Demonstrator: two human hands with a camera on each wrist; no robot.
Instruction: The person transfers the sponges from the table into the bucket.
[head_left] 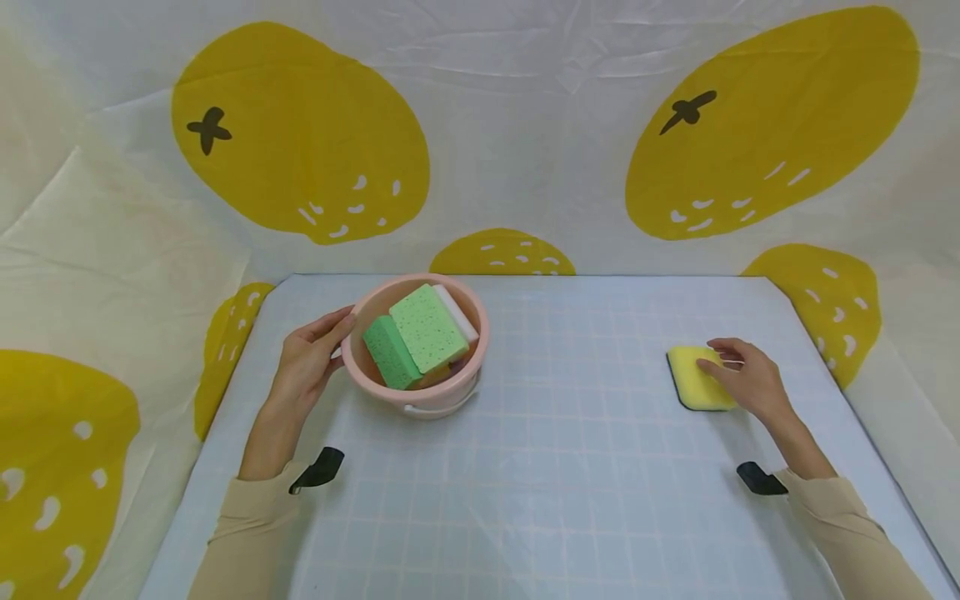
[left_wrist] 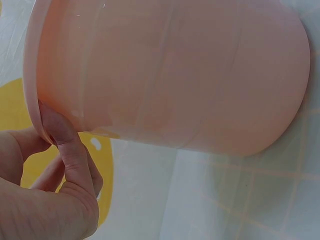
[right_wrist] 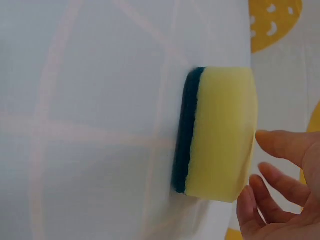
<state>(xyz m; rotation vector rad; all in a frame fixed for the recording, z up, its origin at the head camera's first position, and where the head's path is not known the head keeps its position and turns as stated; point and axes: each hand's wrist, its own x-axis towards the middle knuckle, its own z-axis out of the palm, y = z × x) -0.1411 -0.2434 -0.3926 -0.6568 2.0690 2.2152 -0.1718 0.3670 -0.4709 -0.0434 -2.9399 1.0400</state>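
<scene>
On the left of the table stands a pink bucket [head_left: 482, 321] with a pale handle hanging at its front. My left hand [head_left: 303, 362] pinches its rim between thumb and fingers, as the left wrist view [left_wrist: 60, 185] also shows. Inside the bucket lie a light green sponge [head_left: 427, 327], a darker green sponge [head_left: 392, 354] and a white block [head_left: 456, 312]; what lies beneath them is mostly hidden. At the right, a yellow sponge [right_wrist: 220, 135] rests on the table, dark scouring side down. My right hand [head_left: 746, 379] is over it, fingertips at its upper face, fingers loosely bent and not gripping.
The table [head_left: 555, 467] wears a pale blue checked cover. White cloth printed with yellow fruit [head_left: 300, 133] rises behind it and along both sides. A black strap piece [head_left: 318, 468] juts from the left cuff, and another black piece [head_left: 761, 479] from the right.
</scene>
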